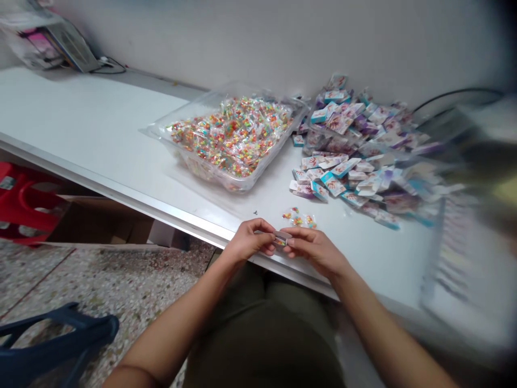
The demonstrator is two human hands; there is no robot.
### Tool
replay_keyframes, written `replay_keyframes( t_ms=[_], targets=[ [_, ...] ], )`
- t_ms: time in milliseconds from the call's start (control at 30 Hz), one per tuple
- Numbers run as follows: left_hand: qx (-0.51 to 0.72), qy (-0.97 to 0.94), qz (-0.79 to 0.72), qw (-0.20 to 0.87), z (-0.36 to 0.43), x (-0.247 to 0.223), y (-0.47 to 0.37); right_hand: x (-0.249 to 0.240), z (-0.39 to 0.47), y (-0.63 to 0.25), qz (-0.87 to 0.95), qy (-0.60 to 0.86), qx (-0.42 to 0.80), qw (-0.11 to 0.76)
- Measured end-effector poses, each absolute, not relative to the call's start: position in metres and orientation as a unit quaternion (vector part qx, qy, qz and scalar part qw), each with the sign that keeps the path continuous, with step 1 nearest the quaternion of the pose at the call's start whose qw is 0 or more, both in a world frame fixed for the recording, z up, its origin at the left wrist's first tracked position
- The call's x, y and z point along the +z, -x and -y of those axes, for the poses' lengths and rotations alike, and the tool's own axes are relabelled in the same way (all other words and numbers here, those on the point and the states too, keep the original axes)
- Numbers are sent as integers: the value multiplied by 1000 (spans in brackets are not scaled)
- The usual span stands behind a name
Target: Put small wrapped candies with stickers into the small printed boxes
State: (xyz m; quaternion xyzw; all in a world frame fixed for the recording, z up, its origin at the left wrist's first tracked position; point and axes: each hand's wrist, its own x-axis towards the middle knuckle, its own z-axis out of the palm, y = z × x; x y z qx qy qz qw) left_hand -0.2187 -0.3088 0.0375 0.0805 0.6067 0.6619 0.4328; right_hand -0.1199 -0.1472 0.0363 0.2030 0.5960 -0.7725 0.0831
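A small open cardboard box (281, 236) is held between both hands at the table's front edge, with something colourful showing inside it. My left hand (255, 238) pinches its left side. On the other side, the thumb and fingers of my right hand (313, 247) close on it. Just beyond my fingers lie a few small clear packets of colourful beads or candies (298, 218). A clear plastic tray (252, 180) piled with many similar packets stands farther back. To its right spreads a heap of small printed boxes (333, 183) in blue, purple and white.
The white table (100, 134) runs along a wall. A clear bag and a grey device (72, 46) stand at the far left. Below are a red plastic stool (30, 199), a cardboard carton (105, 221) and a dark blue stool (56, 339). Blurred plastic-covered items (464, 269) sit at right.
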Motion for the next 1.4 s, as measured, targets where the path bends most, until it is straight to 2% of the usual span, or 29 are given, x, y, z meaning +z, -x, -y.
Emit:
replay_keyframes(
  t_ms=[100,167,333,400,733,933,1100,1200,1400],
  targets=[
    [671,-55,-589,446,309,37,217,20,153,115,-501,-261,-823,61],
    [679,-49,-577,450,308,35,216,15,159,113,-505,-257,-823,35],
    [699,-37,-566,435,303,35,215,20,170,109,-700,-194,-677,-115],
    [700,-28,-570,430,301,36,214,23,172,108,-744,-176,-629,-143],
    [705,-5,-550,448,303,34,216,32,165,112,-863,-130,-461,-161],
    [714,-8,-535,452,306,34,216,39,161,112,-937,-15,-308,-166],
    [725,-3,-514,459,308,33,214,26,158,105,-953,98,-167,-234],
    [733,-4,-507,453,310,30,212,16,157,98,-951,110,-173,-229],
    [732,-17,-523,436,312,27,207,9,166,91,-938,30,-306,-161]
  ],
)
